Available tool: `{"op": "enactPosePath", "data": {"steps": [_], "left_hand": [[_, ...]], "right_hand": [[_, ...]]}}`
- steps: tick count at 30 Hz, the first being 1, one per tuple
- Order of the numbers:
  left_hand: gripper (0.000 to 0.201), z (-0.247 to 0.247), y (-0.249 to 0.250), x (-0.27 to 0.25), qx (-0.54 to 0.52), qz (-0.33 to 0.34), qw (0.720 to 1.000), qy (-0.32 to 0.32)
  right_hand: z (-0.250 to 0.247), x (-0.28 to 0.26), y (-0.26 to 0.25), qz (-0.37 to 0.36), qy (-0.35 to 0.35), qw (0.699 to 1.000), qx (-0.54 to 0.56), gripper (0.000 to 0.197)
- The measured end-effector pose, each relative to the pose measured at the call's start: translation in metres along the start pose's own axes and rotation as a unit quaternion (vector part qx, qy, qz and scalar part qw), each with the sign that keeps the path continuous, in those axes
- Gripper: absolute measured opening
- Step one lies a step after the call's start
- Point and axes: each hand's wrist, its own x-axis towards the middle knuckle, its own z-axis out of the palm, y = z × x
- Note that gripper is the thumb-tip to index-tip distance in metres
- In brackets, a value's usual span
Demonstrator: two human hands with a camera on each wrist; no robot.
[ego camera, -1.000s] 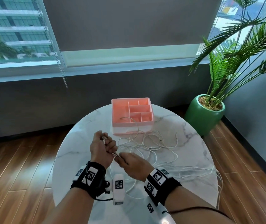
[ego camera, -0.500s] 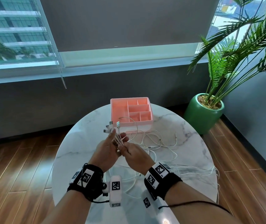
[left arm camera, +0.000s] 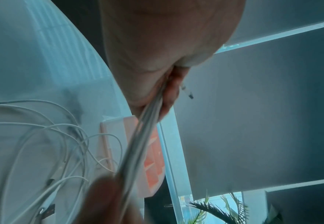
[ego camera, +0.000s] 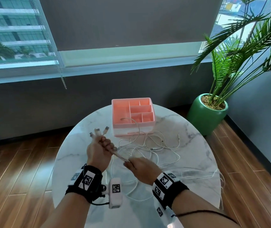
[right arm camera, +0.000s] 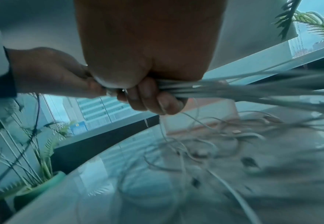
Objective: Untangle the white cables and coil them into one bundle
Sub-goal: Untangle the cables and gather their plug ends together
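Observation:
Several white cables (ego camera: 149, 145) lie in loose loops on the round marble table (ego camera: 197, 145). My left hand (ego camera: 101, 148) grips a gathered bunch of them above the table, and three plug ends (ego camera: 98, 131) stick up past its fingers. From that fist a taut bunch of strands (ego camera: 120, 156) runs down to my right hand (ego camera: 137, 165), which grips it a little lower and to the right. In the left wrist view the strands (left arm camera: 143, 133) leave the fist (left arm camera: 157, 84). The right wrist view shows curled fingers (right arm camera: 147, 97) round the bunch (right arm camera: 224, 89).
A pink compartment organiser (ego camera: 133, 115) stands at the table's far side, with one cable end lying in it. A green pot with a palm (ego camera: 207, 112) stands on the wooden floor to the right. Cable strands hang over the table's right edge (ego camera: 220, 176).
Both hands have drawn apart: the left stays raised with the plug ends, and the right has slid down and right along the bunch, pulling it taut.

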Motion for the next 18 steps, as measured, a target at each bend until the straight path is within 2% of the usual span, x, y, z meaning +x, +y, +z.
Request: {"op": "enactPosePath", "data": {"steps": [4, 8, 9, 13, 15, 16, 18], "left_hand": [[0.033, -0.016, 0.014, 0.006, 0.011, 0.041, 0.997, 0.062], [0.03, -0.027, 0.022, 0.01, 0.036, 0.054, 0.997, 0.048], [0.031, -0.028, 0.022, 0.01, 0.049, 0.053, 0.997, 0.039], [0.035, -0.025, 0.006, 0.008, 0.097, 0.079, 0.992, 0.033], [0.037, -0.02, 0.001, 0.008, 0.095, 0.079, 0.992, 0.03], [0.038, -0.017, 0.002, 0.008, 0.093, 0.078, 0.992, 0.026], [0.04, -0.015, 0.005, 0.009, 0.097, 0.084, 0.992, 0.018]], "right_hand": [[0.021, -0.035, 0.043, 0.04, -0.059, 0.997, -0.027, 0.051], [0.028, -0.068, 0.105, 0.112, -0.082, 0.988, -0.063, 0.096], [0.023, -0.073, 0.117, 0.134, -0.078, 0.985, -0.075, 0.099], [-0.016, -0.071, 0.138, 0.173, 0.012, 0.973, -0.152, 0.055], [-0.029, -0.068, 0.143, 0.184, 0.029, 0.971, -0.15, 0.047], [-0.032, -0.066, 0.146, 0.19, 0.006, 0.972, -0.14, 0.046], [-0.032, -0.064, 0.148, 0.198, -0.095, 0.971, -0.091, 0.049]]}}
